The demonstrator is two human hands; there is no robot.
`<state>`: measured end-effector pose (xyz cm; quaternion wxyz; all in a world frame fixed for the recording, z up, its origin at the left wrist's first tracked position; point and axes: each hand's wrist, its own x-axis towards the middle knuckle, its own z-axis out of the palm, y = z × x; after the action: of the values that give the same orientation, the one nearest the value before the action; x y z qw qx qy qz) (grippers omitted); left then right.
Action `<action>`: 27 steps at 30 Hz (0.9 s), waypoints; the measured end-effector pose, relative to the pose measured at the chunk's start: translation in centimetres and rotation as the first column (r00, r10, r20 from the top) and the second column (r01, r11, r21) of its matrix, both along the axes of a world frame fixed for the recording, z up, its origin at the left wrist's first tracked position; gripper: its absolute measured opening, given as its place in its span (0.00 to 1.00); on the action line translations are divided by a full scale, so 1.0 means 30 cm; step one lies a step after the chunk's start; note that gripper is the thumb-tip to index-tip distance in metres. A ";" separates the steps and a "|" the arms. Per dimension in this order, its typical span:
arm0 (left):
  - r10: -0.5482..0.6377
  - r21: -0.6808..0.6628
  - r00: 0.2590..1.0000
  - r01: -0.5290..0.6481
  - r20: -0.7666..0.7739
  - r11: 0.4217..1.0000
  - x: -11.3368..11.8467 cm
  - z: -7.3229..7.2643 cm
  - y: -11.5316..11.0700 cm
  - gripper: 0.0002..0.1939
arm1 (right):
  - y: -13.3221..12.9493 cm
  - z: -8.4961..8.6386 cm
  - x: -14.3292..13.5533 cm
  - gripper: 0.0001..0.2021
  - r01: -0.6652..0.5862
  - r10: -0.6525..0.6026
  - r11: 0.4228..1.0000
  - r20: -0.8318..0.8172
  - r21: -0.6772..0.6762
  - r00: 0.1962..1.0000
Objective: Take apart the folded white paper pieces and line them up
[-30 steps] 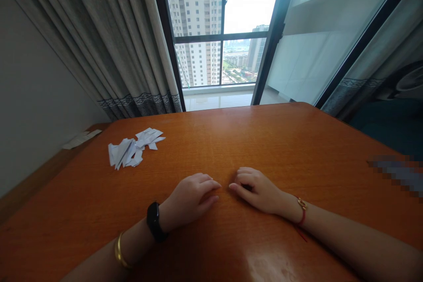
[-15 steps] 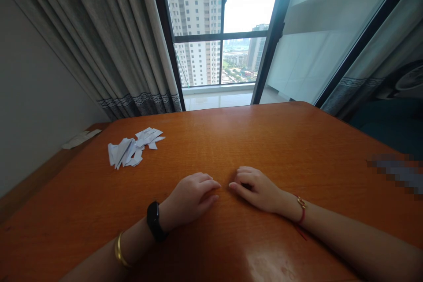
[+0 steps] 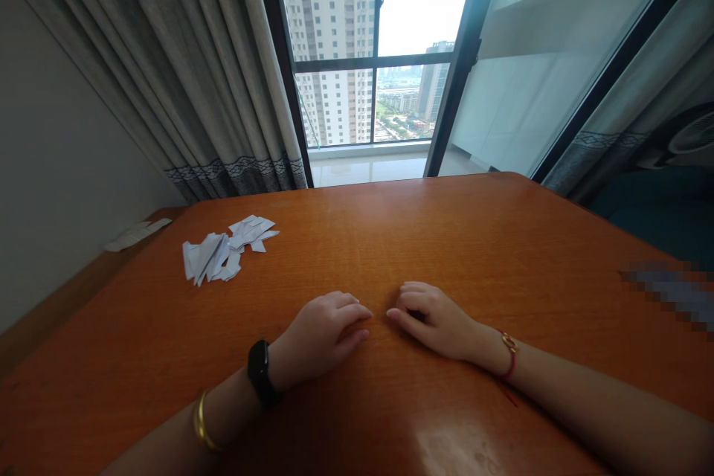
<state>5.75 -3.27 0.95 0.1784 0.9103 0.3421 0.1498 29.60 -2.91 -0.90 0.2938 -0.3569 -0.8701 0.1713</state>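
Observation:
My left hand (image 3: 325,335) rests on the brown wooden table (image 3: 446,230), palm down, its fingers loosely bent and the thumb apart from them. It holds nothing. Across a small gap lies my right hand (image 3: 432,318), also on the tabletop; its fingers curl inward, with a space between thumb and forefinger and nothing visible in it. The two hands do not touch. Beyond my left hand, toward the far left, lies a loose pile of white cut paper pieces (image 3: 212,256), apart from both hands.
A pale flat strip (image 3: 138,235) lies on a ledge left of the table. At the right edge is a blurred-out object (image 3: 677,294). Grey curtains (image 3: 234,126) and a glass door frame (image 3: 451,104) stand behind the table's far edge.

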 end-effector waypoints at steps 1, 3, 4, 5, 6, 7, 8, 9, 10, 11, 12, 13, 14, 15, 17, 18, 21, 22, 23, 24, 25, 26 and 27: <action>0.001 0.001 1.000 -0.001 0.000 1.000 0.000 0.000 -0.001 0.12 | 0.000 0.000 0.000 0.18 -0.002 0.002 1.000 0.001 -0.001 1.000; 0.002 0.000 1.000 -0.002 0.001 1.000 -0.001 0.000 -0.001 0.12 | 0.001 0.000 0.000 0.18 -0.003 0.003 1.000 0.006 0.000 1.000; 0.002 -0.002 1.000 -0.002 0.000 1.000 0.000 0.000 -0.001 0.12 | 0.001 0.000 -0.001 0.18 -0.001 0.001 1.000 0.009 0.001 1.000; 0.002 -0.003 1.000 -0.002 0.000 1.000 0.000 0.000 -0.001 0.12 | 0.001 0.000 -0.001 0.18 0.001 -0.001 1.000 0.010 0.002 1.000; 0.002 -0.004 1.000 -0.002 0.001 1.000 0.000 0.000 -0.001 0.12 | 0.001 0.000 -0.001 0.18 0.002 -0.002 1.000 0.011 0.002 1.000; 0.000 -0.003 1.000 0.000 0.001 1.000 0.000 0.000 0.000 0.12 | 0.001 0.000 -0.001 0.18 0.002 -0.002 1.000 0.012 0.000 1.000; -0.001 -0.002 1.000 0.001 0.002 1.000 0.000 0.000 0.000 0.12 | 0.001 0.000 -0.001 0.18 0.002 -0.002 1.000 0.012 -0.001 1.000; -0.003 -0.001 1.000 0.003 0.003 1.000 0.000 0.000 0.000 0.12 | 0.000 -0.001 -0.001 0.18 0.000 0.000 1.000 0.011 -0.002 1.000; -0.004 0.001 1.000 0.004 0.004 1.000 0.000 0.001 0.000 0.12 | 0.000 -0.001 -0.001 0.18 -0.001 0.001 1.000 0.011 -0.002 1.000; -0.005 0.001 1.000 0.005 0.004 1.000 0.000 0.001 0.000 0.12 | 0.000 -0.002 -0.001 0.18 -0.001 0.001 1.000 0.011 -0.001 1.000; -0.005 0.002 1.000 0.005 0.004 1.000 0.000 0.001 0.000 0.12 | -0.001 -0.003 0.000 0.18 -0.001 0.001 1.000 0.010 0.000 1.000; -0.004 0.002 1.000 0.004 0.004 1.000 0.000 0.001 0.000 0.12 | -0.001 -0.003 0.000 0.17 -0.002 0.002 1.000 0.009 0.001 1.000; -0.003 0.003 1.000 0.003 0.004 1.000 -0.001 0.001 0.000 0.12 | 0.000 -0.003 0.000 0.17 -0.002 0.002 1.000 0.010 0.001 1.000; -0.002 0.004 1.000 0.002 0.004 1.000 -0.001 0.001 0.000 0.12 | 0.000 -0.003 0.000 0.17 -0.002 0.002 1.000 0.010 0.002 1.000; -0.003 0.005 1.000 0.003 0.001 1.000 -0.001 0.001 0.000 0.12 | 0.000 -0.001 -0.001 0.18 -0.002 0.002 1.000 0.007 0.006 1.000; -0.003 0.005 1.000 0.003 0.000 1.000 -0.001 0.001 0.000 0.12 | 0.000 0.000 -0.001 0.18 -0.002 0.002 1.000 0.004 0.009 1.000; -0.001 0.006 1.000 0.001 -0.003 1.000 0.000 -0.001 0.000 0.12 | -0.001 0.002 -0.001 0.18 -0.005 0.005 1.000 -0.002 0.011 1.000; 0.000 0.006 1.000 0.000 -0.002 1.000 0.000 -0.001 0.000 0.12 | -0.001 0.002 -0.001 0.18 -0.006 0.006 1.000 -0.002 0.010 1.000; 0.001 0.007 1.000 -0.001 -0.002 1.000 0.000 -0.002 0.000 0.12 | -0.001 0.001 -0.001 0.18 -0.005 0.005 1.000 -0.002 0.007 1.000; 0.000 0.006 1.000 0.000 -0.002 1.000 0.000 -0.002 -0.001 0.12 | -0.001 0.001 0.000 0.18 -0.004 0.004 1.000 -0.001 0.005 1.000; -0.001 0.007 1.000 0.001 -0.002 1.000 0.000 -0.003 -0.001 0.12 | -0.001 0.000 0.000 0.18 -0.001 0.001 1.000 -0.002 0.003 1.000; -0.002 0.006 1.000 0.002 -0.001 1.000 0.001 -0.003 -0.001 0.12 | -0.001 -0.001 0.000 0.18 0.001 -0.001 1.000 -0.002 0.002 1.000; -0.003 0.006 1.000 0.003 0.000 1.000 0.001 -0.003 -0.001 0.12 | 0.000 -0.001 0.000 0.18 0.002 -0.002 1.000 -0.002 0.002 1.000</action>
<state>5.77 -3.30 0.87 0.1758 0.9114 0.3402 0.1508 29.59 -2.92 -0.93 0.2950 -0.3573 -0.8696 0.1705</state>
